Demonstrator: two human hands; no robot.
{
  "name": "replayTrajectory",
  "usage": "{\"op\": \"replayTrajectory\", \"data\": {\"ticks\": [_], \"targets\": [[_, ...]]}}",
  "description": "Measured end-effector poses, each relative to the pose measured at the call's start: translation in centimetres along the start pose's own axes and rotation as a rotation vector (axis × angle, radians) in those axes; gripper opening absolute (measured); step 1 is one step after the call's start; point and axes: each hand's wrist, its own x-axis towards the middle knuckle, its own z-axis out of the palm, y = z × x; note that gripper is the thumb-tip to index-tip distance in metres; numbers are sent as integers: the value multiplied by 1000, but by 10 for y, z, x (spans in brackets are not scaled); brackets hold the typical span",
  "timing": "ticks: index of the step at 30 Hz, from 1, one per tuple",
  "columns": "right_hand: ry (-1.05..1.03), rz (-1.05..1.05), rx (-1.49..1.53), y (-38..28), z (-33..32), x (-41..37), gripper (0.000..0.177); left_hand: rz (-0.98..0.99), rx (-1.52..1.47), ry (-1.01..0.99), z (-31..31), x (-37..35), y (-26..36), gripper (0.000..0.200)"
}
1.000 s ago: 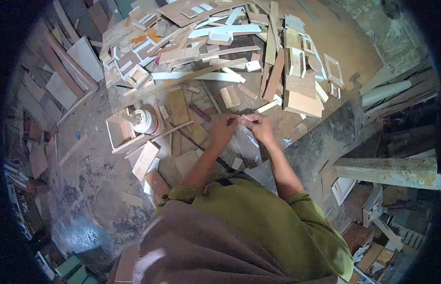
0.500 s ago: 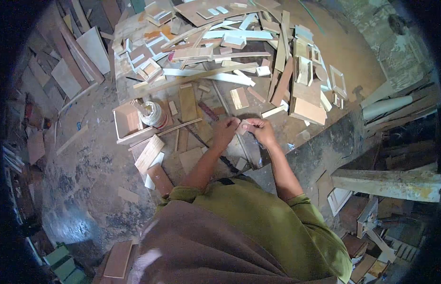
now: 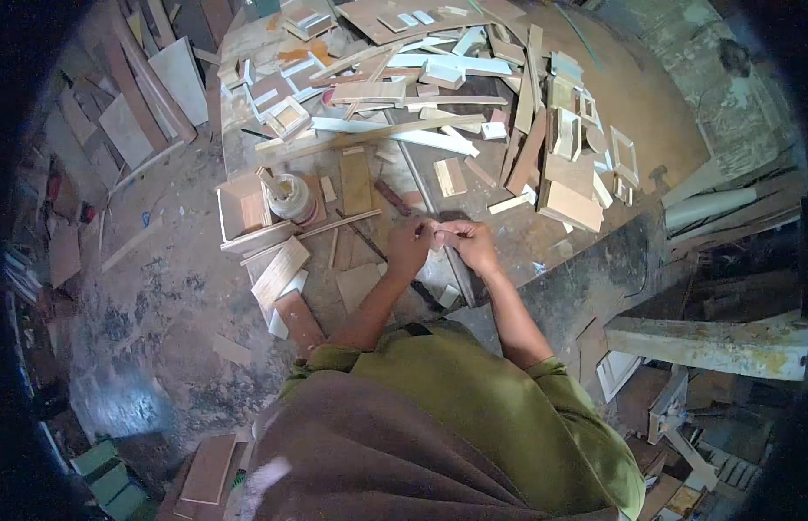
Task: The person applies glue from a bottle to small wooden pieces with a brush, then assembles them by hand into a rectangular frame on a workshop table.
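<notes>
My left hand [image 3: 409,247] and my right hand [image 3: 475,246] meet at the near part of the workbench, fingers closed in a pinch. Between their fingertips is a small, thin, pale piece [image 3: 438,234], mostly covered by the fingers; I cannot tell its material. Beneath the hands runs a long dark strip [image 3: 462,276] along the bench. A red-brown, stick-like tool [image 3: 392,198] lies just beyond my left hand. A small wooden block [image 3: 450,177] rests beyond both hands.
A white tub [image 3: 293,201] with brushes stands beside an open wooden box [image 3: 244,207] on the left. Wood strips and white-painted pieces [image 3: 391,132] are heaped at the back. Small wooden frames [image 3: 564,130] and a thick block [image 3: 571,205] sit to the right.
The thin piece has turned between my fingers and shows less of its pale face. My right hand has curled further over it. The whole view has shifted slightly.
</notes>
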Motion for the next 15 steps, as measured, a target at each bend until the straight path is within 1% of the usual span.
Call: {"op": "replayTrajectory", "data": {"ticks": [2, 3, 5, 8, 11, 14, 15], "targets": [[-9, -3, 32, 10, 3, 3, 21, -37, -23, -7, -4, -1, -5, 18], [-13, -5, 49, 10, 6, 3, 22, -171, -111, -59, -8, -1, -3, 19], [-36, 72, 168, 8, 8, 1, 24, -439, -290, -166, -16, 2, 2, 21], [-36, 128, 292, 7, 11, -1, 25, -453, -400, -150, -23, -1, -7, 23], [-36, 151, 341, 10, 15, -1, 25, -130, -217, 62, -23, -7, -9, 19], [-42, 136, 307, 6, 20, -4, 26, 105, 17, -34, -33, -16, -1, 17], [-43, 125, 286, 4, 22, -4, 26, 70, 35, -38, -35, -18, -1, 15]]}}
